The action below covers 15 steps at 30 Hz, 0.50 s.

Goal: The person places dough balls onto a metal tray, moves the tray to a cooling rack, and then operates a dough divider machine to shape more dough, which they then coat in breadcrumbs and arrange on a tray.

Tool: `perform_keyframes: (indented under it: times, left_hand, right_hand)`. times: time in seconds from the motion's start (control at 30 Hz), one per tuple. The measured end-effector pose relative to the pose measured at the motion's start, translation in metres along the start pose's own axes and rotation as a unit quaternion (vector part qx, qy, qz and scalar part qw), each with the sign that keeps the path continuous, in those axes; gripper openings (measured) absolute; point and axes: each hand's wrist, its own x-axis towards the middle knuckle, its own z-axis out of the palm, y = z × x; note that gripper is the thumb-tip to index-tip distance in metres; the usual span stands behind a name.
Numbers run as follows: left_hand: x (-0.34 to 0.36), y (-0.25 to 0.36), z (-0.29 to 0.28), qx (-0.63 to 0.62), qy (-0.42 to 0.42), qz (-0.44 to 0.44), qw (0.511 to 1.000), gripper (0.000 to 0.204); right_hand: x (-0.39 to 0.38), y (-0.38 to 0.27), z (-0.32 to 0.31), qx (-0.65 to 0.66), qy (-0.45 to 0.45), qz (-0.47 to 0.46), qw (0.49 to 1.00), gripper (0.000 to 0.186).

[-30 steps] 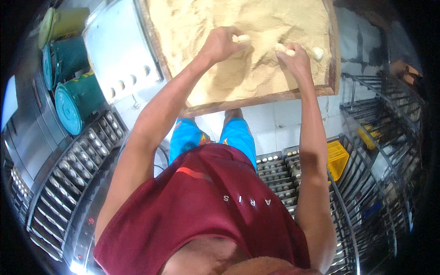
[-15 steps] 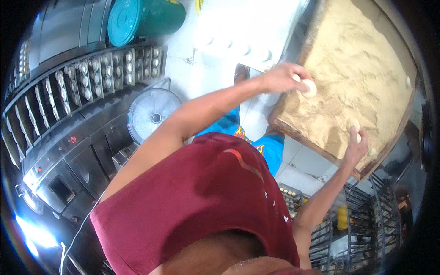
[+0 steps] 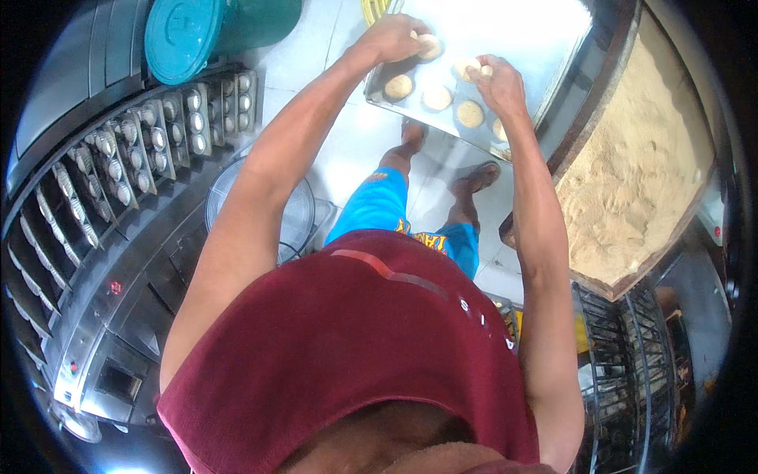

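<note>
My left hand (image 3: 395, 39) reaches over the far left part of a shiny metal baking tray (image 3: 545, 47), its fingers closed round the edge of a round dough ball (image 3: 429, 47). To its right, my right hand (image 3: 500, 87) pinches at another crumb-dusted dough ball (image 3: 466, 69). Both balls are at the tray's surface; whether they rest fully on it I cannot tell. Nearer me lies a row of several flattish dough balls, among them one at the left corner (image 3: 398, 86) and one in the middle (image 3: 437, 97). My right wrist partly covers the rightmost one.
A wooden box (image 3: 588, 283) of fine tan crumbs (image 3: 624, 182) stands right of the tray. At left are a rack of metal moulds (image 3: 146, 138), a round fan (image 3: 296, 213) and a teal lidded barrel (image 3: 185, 39). Dark metal racks (image 3: 632, 371) stand at lower right.
Both hands have moved from over the crumb box, each with a dough ball, leftward to the baking tray. The view has shifted, showing more of the tray.
</note>
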Motion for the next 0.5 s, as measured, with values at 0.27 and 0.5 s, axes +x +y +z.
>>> perform_keyframes:
  times: [0.27,0.5]
  left_hand:
    - [0.003,-0.005,-0.004,-0.054,0.073,-0.003,0.996,0.048]
    - [0.053,-0.001,-0.014,-0.146,0.058,0.082,0.984,0.029]
  right_hand:
    - [-0.015,-0.005,-0.019,0.041,0.080,0.069,0.994,0.039]
    - [-0.035,0.057,-0.023,-0.018,0.124,-0.031,0.992,0.037]
